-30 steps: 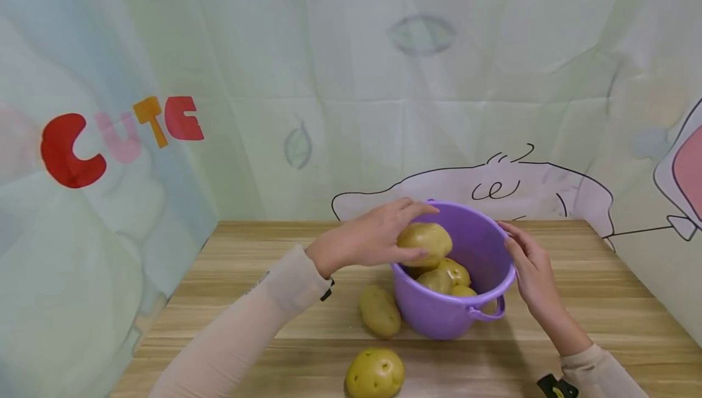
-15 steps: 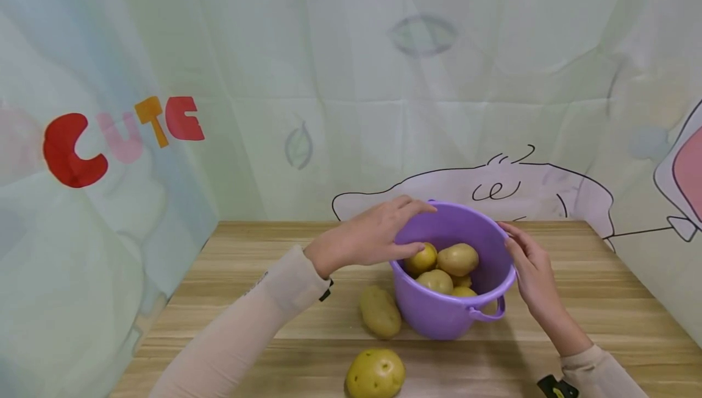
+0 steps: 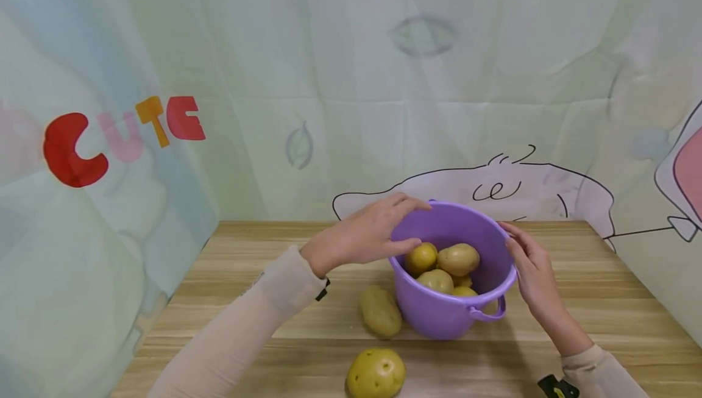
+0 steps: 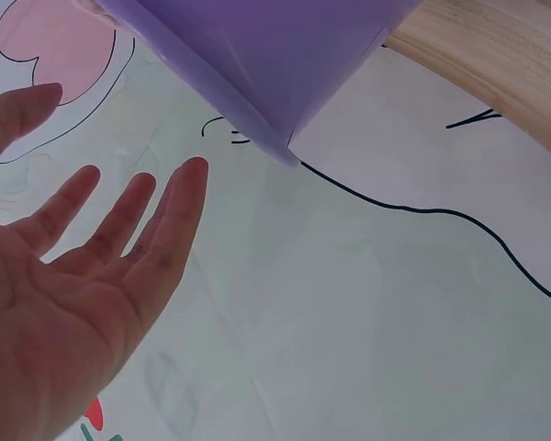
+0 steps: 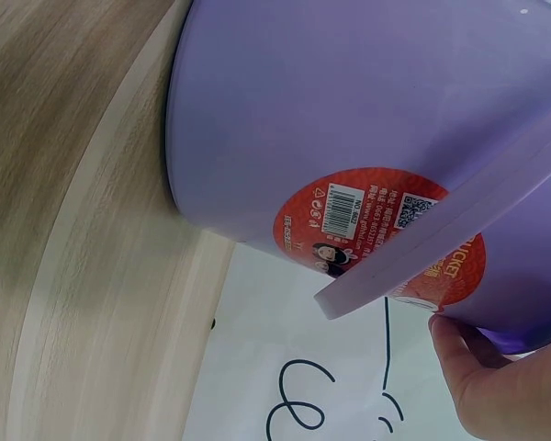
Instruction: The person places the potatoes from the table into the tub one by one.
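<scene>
A person's left hand (image 3: 370, 232), grip wide and fingers spread, hovers at the left side of a purple bucket (image 3: 439, 319), the thumb reaching over its mouth; the left wrist view shows the fingertips apart from the rim. The right hand (image 3: 533, 269) holds the bucket's right rim, its grip narrow around the edge. Inside the bucket, a yellow potato (image 3: 421, 258) sits at left, just beside a tan potato (image 3: 458, 259) to its right, with more potatoes (image 3: 436, 281) grouped on the near side, some partly hidden. Outside, on the wooden bench (image 3: 312, 337), an oblong potato (image 3: 381, 311) lies just left of the bucket, and a dimpled potato (image 3: 376, 373) lies nearer the person. A red label (image 5: 363, 211) on the bucket's wall is crossed by a strap-like handle (image 5: 441, 230). Colorful letters (image 3: 127, 153) mark the cloth backdrop (image 3: 329, 69) at left.
</scene>
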### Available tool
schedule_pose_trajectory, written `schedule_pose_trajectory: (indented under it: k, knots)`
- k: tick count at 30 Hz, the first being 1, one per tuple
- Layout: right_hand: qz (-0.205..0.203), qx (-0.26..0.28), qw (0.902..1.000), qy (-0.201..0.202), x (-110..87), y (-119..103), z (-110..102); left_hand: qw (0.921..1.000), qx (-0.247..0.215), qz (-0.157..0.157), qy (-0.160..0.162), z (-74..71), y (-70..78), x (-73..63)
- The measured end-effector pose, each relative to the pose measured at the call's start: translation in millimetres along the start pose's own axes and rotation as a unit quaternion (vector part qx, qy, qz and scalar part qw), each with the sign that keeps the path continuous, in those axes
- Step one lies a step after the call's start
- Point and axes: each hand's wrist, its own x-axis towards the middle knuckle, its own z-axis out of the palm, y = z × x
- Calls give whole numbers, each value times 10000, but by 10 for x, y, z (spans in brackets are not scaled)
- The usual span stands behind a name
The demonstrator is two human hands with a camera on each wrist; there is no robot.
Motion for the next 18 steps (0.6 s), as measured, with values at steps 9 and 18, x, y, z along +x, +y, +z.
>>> schedule_pose_trajectory:
  k: [9,18]
  knots:
    - [-4,25,10000,41,-7,-15,7,9998,-151,-148,26,-36,-46,-47]
    - [-1,-3,10000,4,-2,0,-2,9990,-105,-406,157,-69,-100,-117]
